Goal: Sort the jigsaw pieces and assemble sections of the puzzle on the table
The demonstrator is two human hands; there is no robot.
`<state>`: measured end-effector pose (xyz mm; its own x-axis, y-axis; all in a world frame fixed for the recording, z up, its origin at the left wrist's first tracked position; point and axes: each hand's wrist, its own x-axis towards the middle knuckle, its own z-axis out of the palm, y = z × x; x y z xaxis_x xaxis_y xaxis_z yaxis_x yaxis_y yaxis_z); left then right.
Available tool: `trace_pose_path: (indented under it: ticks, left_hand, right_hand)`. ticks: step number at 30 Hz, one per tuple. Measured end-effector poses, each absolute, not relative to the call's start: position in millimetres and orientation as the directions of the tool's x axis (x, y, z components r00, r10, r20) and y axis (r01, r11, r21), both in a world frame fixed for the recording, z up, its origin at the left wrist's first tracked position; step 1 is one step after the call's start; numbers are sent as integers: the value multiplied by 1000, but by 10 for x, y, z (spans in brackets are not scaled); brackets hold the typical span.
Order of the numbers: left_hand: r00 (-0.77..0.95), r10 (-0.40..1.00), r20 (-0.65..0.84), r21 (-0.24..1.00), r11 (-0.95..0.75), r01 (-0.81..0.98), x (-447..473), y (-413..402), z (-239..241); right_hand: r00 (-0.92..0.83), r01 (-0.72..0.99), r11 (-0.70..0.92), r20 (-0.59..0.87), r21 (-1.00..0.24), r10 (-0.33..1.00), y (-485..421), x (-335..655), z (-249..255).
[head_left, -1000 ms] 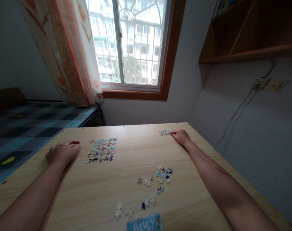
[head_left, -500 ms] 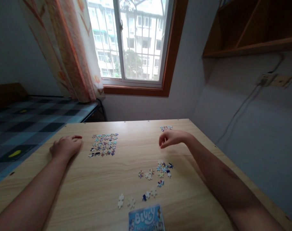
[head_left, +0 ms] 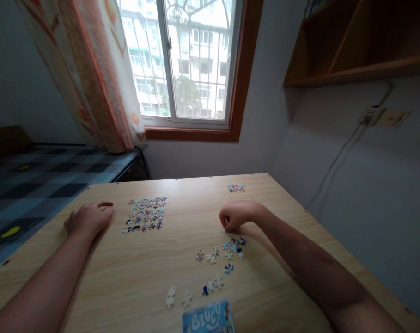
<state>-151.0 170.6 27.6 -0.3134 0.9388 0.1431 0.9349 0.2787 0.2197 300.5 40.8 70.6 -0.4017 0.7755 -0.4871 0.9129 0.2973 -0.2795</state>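
Observation:
On the tabletop (head_left: 102,249) my left hand (head_left: 89,219) rests palm down with fingers loosely stretched, holding nothing, just left of a neat block of jigsaw puzzle pieces (head_left: 145,214). My right hand (head_left: 238,215) is bent down at the wrist with its fingers pinched. At its fingertips shows a small pale puzzle piece (head_left: 223,231), partly covered by the fingers. Right below lies a loose heap of puzzle pieces (head_left: 234,245) in blue, white and yellow. Beyond the right hand sits a smaller set of pieces in rows (head_left: 236,188).
Several scattered pieces (head_left: 211,257) lie left of the heap, with pale ones (head_left: 171,297) nearer me. A blue box marked Bluey (head_left: 208,318) is at the near edge of view. A bed (head_left: 67,162) stands to the left; a wooden shelf (head_left: 355,74) hangs at upper right.
My right hand has come down and nearer, from by the far small set to the heap's upper edge, and a pale piece now shows at its fingertips. The left hand stays resting.

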Motion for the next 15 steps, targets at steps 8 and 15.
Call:
trace_pose_path:
  ticks: [8,15]
  left_hand:
    - [-314,936,162,214,277,937,-1566,1756,242]
    - [-311,937,159,206,276,939,-1571,1769,232]
  right_hand:
    - [-373,927,340,-312,-157,874,400,2921,727]
    - [-392,920,344,-394,-191,831,390,2979,753]
